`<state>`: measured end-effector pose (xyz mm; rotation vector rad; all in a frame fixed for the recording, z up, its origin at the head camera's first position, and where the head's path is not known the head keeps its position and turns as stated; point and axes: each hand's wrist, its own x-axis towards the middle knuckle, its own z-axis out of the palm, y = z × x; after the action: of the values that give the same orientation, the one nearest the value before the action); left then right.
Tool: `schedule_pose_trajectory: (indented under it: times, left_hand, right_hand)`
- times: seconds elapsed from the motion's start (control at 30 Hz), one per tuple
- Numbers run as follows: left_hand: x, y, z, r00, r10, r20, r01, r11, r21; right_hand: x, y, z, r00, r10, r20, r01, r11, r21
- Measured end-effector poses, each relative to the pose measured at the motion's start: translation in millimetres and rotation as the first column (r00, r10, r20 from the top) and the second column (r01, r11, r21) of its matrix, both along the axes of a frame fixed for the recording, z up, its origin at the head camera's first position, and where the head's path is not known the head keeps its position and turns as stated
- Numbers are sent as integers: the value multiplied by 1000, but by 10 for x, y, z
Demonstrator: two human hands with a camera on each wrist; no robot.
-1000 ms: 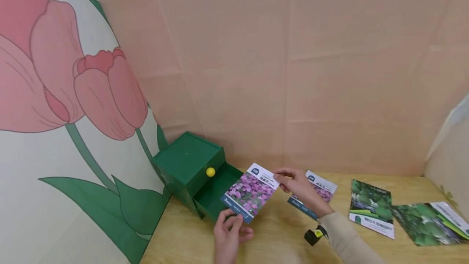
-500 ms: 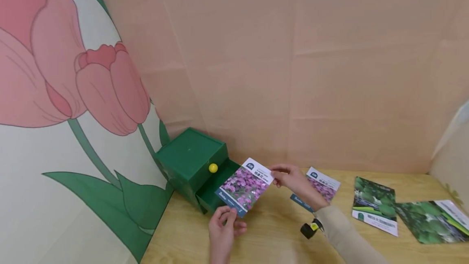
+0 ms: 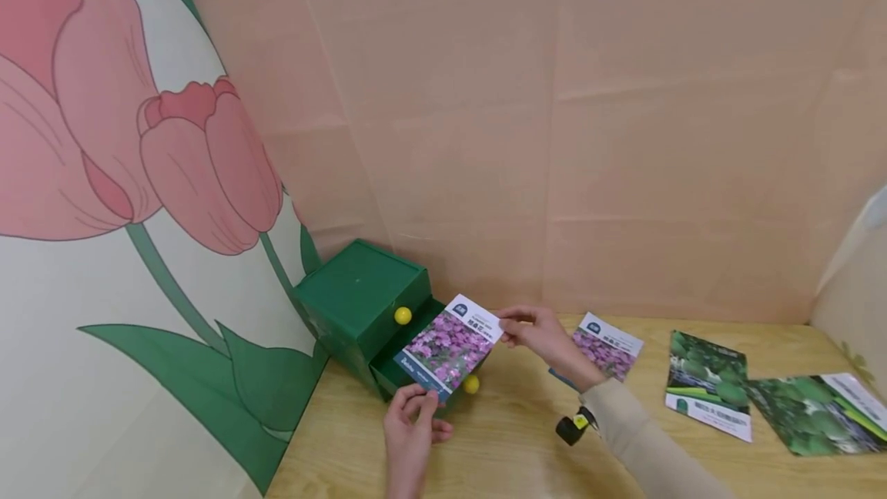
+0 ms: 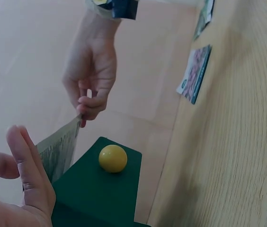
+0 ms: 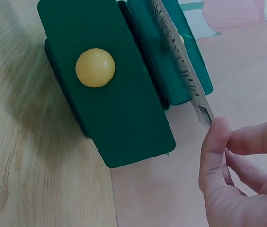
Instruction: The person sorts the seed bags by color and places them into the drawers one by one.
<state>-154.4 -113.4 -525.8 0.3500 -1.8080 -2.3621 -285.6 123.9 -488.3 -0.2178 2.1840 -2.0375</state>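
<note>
A seed packet (image 3: 453, 345) with pink-purple flowers is held tilted over the pulled-out lower drawer of a small green drawer box (image 3: 360, 291). My right hand (image 3: 540, 339) pinches its upper right corner between thumb and fingers. At the bottom corner my left hand (image 3: 412, 426) grips it, thumb on the printed face. Seen from the right wrist, the packet (image 5: 185, 61) appears nearly edge-on above the drawer front (image 5: 124, 118) with its yellow knob (image 5: 95, 67). The packet hides most of the drawer's inside.
A second flower packet (image 3: 610, 349) lies on the wooden table (image 3: 527, 453), partly behind my right forearm. Farther right lie two green-leaf packets, one upright (image 3: 707, 383) and one turned sideways (image 3: 804, 414). A tulip-painted wall (image 3: 208, 168) stands close on the left.
Both hands have carried the packet left, farther over the open drawer. The lower drawer's yellow knob, earlier hidden, now shows beside the packet. The drawer box stays put.
</note>
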Motion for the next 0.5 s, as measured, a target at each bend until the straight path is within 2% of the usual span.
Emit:
schedule_pose_trajectory:
  times: [0.27, 0.5]
  left_hand:
    - [-29, -41, -14, 999, 37, 18, -37, 999, -30]
    - [-62, -84, -29, 997, 53, 58, -50, 997, -56]
  right_hand:
    - [-66, -67, -28, 1000, -13, -20, 13, 1000, 7]
    - [-125, -131, -37, 1000, -26, 1, 26, 999, 40]
